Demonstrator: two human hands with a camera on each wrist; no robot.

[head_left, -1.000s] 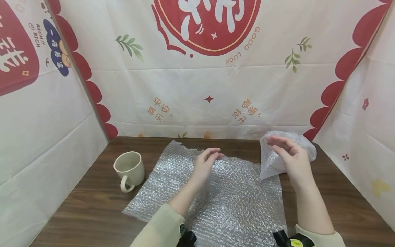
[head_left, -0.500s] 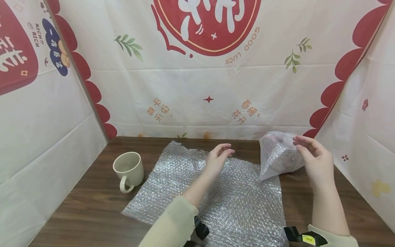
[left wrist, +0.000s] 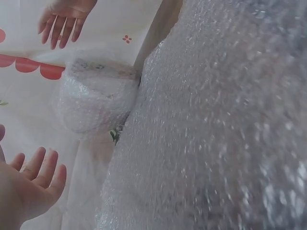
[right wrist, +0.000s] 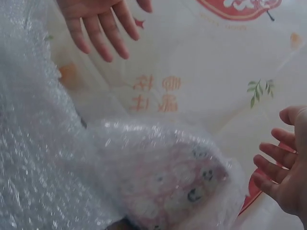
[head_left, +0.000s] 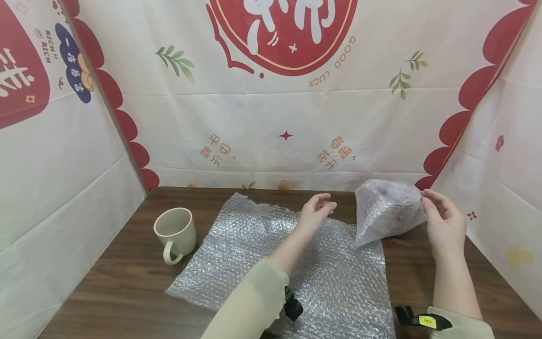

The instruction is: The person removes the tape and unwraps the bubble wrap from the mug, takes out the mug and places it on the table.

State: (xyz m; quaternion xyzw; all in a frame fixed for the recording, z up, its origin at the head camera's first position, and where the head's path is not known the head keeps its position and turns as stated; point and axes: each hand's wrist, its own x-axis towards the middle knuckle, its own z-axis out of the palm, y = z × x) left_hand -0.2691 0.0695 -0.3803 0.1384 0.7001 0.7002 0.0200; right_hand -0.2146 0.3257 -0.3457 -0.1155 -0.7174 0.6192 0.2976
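Left hand (head_left: 315, 214) and right hand (head_left: 447, 228) are flanking the wrapped bundle (head_left: 387, 209), fingers (left wrist: 47, 170) relaxed, grasping nothing.
Beneath its corner, the bubble sheet (head_left: 347, 278) is lying loose; a snagging sleeve (head_left: 250, 301) could drag both.

A brown table (head_left: 106, 287) lies at six o'clock. White cloth walls (head_left: 254, 113) stand at nine, twelve and three, with a red circle (head_left: 279, 59) up at twelve.
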